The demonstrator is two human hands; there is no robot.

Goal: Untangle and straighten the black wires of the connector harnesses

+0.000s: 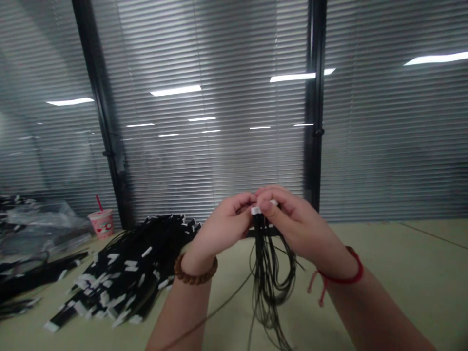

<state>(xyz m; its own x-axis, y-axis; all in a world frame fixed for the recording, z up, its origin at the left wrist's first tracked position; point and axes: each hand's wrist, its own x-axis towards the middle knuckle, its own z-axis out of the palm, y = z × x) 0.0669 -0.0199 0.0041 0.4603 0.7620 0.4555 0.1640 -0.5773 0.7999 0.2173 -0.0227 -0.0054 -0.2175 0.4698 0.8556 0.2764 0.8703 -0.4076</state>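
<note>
A bundle of thin black cables hangs down from between my two hands, in front of the table. At its top a white connector shows between the fingertips, and a second white piece peeks out by my right fingers. My left hand, with a brown bead bracelet at the wrist, is closed at the connector end. My right hand, with a red cord bracelet, pinches the top of the bundle from the other side. The fingertips meet and hide part of the connectors.
A large pile of black cables with white connectors lies on the pale table to the left. Farther left are more cables and clear plastic bags. A pink cup with a red straw stands behind the pile. Windows with blinds close off the back.
</note>
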